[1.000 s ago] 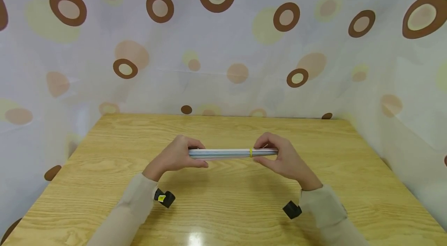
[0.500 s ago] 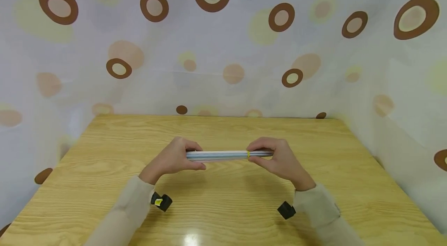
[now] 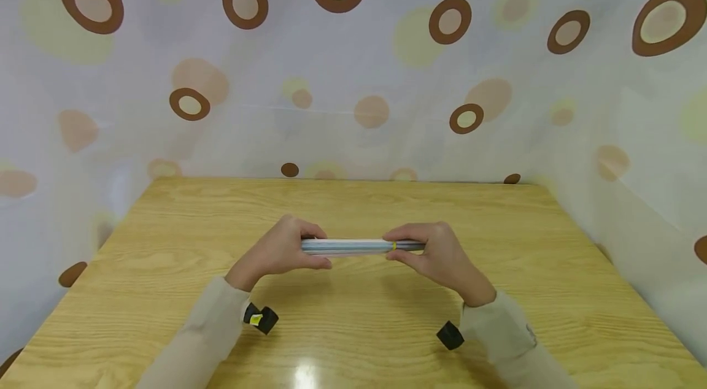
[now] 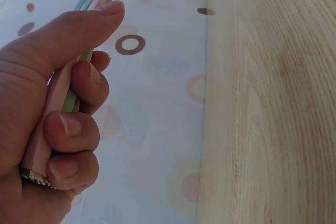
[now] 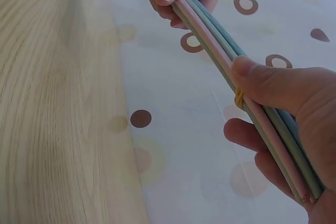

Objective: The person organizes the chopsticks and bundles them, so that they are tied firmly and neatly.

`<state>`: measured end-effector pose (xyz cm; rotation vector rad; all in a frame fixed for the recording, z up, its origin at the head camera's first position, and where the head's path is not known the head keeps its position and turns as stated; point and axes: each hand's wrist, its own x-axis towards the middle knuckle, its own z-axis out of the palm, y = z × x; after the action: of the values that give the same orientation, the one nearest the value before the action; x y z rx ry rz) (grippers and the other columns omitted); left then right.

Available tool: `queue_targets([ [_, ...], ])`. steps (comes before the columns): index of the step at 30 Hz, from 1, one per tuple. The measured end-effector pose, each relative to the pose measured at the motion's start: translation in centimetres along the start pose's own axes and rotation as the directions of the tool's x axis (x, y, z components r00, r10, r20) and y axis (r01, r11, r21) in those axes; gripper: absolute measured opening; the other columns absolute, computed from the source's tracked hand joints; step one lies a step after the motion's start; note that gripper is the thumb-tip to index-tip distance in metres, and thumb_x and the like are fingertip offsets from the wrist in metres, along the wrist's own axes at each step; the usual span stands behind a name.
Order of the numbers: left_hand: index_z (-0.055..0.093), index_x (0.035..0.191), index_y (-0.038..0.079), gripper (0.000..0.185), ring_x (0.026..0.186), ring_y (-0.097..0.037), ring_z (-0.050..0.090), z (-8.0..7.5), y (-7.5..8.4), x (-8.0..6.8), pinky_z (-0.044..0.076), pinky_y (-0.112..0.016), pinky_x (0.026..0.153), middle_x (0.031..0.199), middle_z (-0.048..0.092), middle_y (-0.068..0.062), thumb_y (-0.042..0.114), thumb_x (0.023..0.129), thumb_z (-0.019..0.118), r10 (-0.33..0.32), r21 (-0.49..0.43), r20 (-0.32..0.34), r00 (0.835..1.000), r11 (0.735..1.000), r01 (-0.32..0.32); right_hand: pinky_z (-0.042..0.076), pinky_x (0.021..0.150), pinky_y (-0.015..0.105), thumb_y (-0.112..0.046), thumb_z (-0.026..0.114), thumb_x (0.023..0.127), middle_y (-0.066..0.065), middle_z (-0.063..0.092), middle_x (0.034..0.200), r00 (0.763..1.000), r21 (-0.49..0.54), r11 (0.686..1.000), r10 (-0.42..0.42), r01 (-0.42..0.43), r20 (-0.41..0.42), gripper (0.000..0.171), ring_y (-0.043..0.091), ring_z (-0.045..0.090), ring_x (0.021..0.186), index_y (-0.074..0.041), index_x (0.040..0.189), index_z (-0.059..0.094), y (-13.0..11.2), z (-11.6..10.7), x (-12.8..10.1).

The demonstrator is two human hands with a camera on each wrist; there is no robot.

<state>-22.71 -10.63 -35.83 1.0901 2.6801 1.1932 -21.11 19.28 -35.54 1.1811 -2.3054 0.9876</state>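
Note:
A bundle of pastel chopsticks [image 3: 348,246] in pink, green and blue lies level between my two hands, above the table. My left hand [image 3: 278,248] grips the thicker end, its fingers curled round the sticks and its thumb along them in the left wrist view. A yellow rubber band [image 5: 239,98] is wound round the bundle towards the thinner end. There my right hand [image 3: 442,260] holds the sticks between thumb and fingers. In the right wrist view its thumb lies just past the band, and the stick tips reach back to the palm.
The wooden table [image 3: 353,327] stretches below both hands. A pale curtain [image 3: 331,70] with brown rings and dots hangs behind it and along both sides. Each sleeve cuff carries a small black camera, one at the left wrist [image 3: 267,319], one at the right [image 3: 450,335].
My right hand has slid left along the chopsticks, so its fingertips now reach past the rubber band. The left hand keeps its grip. The view has shifted slightly.

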Motion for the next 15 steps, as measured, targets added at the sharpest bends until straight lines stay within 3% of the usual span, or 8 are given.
queue_targets([
  [6, 0.074, 0.09, 0.012, 0.022, 0.062, -0.006, 0.055, -0.3, 0.0, 0.0, 0.046, -0.023, 0.057, 0.081, 0.07, 0.004, 0.025, 0.074, 0.084, -0.032, 0.008, 0.003, 0.999, 0.999, 0.032, 0.055, 0.067, 0.027, -0.002, 0.082, 0.073, 0.004, 0.068, 0.099, 1.0, 0.002, 1.0, -0.03, 0.03, 0.005, 0.036, 0.012, 0.066, 0.08, -0.011, 0.105, 0.067, 0.1, -0.7, 0.1],
  [11, 0.074, 0.089, 0.012, 0.022, 0.062, -0.007, 0.054, -0.6, -0.1, 0.0, 0.045, -0.023, 0.057, 0.079, 0.069, 0.005, 0.024, 0.074, 0.084, -0.051, -0.017, 0.019, 0.999, 0.999, 0.051, 0.053, 0.065, 0.023, -0.004, 0.081, 0.076, -0.006, 0.062, 0.092, 1.0, 0.007, 1.0, 0.001, -0.001, 0.032, 0.029, 0.004, 0.06, 0.076, -0.019, 0.094, 0.063, 0.3, -1.4, 0.1],
  [15, 0.074, 0.089, 0.012, 0.021, 0.061, -0.008, 0.052, -0.7, -0.2, -0.1, 0.044, -0.023, 0.056, 0.079, 0.069, 0.004, 0.024, 0.075, 0.083, -0.041, -0.044, 0.035, 0.999, 0.998, 0.042, 0.053, 0.064, 0.022, -0.006, 0.082, 0.075, -0.007, 0.064, 0.09, 0.998, -0.024, 1.0, -0.017, 0.018, 0.052, 0.028, 0.003, 0.06, 0.075, -0.018, 0.094, 0.064, 0.4, -1.5, 0.2],
])
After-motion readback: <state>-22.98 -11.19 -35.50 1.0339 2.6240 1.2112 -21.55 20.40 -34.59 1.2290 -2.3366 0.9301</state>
